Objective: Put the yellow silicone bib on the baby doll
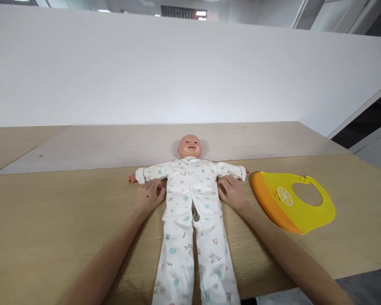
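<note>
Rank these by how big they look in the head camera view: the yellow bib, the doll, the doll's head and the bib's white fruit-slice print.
1. Doll
2. Yellow bib
3. Doll's head
4. White fruit-slice print

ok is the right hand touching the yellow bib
Apart. The head view shows a strip of tabletop between the right hand, which lies beside the doll, and the near edge of the yellow bib.
</note>
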`<state>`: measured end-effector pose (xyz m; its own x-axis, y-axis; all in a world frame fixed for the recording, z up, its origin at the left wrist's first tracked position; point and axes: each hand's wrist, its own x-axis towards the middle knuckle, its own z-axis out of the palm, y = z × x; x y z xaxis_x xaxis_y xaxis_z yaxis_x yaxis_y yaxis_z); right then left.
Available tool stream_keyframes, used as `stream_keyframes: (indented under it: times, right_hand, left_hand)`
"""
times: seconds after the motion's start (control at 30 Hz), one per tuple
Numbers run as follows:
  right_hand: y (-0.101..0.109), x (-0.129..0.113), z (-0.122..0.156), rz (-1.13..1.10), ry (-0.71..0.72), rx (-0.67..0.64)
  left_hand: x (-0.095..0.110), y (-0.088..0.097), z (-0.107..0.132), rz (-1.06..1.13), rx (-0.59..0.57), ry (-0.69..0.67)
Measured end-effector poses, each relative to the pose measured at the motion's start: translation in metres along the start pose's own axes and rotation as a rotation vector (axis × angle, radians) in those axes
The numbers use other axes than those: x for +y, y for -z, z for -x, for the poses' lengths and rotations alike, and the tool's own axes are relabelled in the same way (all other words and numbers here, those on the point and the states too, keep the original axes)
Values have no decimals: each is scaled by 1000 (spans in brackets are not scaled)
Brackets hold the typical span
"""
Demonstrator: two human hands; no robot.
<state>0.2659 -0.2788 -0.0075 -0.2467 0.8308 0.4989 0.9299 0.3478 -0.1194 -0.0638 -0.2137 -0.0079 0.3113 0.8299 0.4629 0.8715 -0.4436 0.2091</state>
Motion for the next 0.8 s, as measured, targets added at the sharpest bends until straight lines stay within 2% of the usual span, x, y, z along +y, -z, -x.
stream_keyframes:
  times: [0.13,0.2,0.33,0.57,0.8]
  right_hand:
    - [5,-6,11,-104,-43,-227]
    - [6,-7,10,-126,-79,-297]
    - [3,-5,6,-166,-143,-301]
    - [-5,4,10,-314,-161,-269]
    - [0,0,8,-436,-272,-255]
  left_hand:
    - [5,3,-1,-3,-236,14]
    - [5,4,-5,0,-287,40]
    - [4,5,-9,7,-302,84]
    - [5,7,-11,-30,-357,103]
    - [1,5,-13,-39,-367,66]
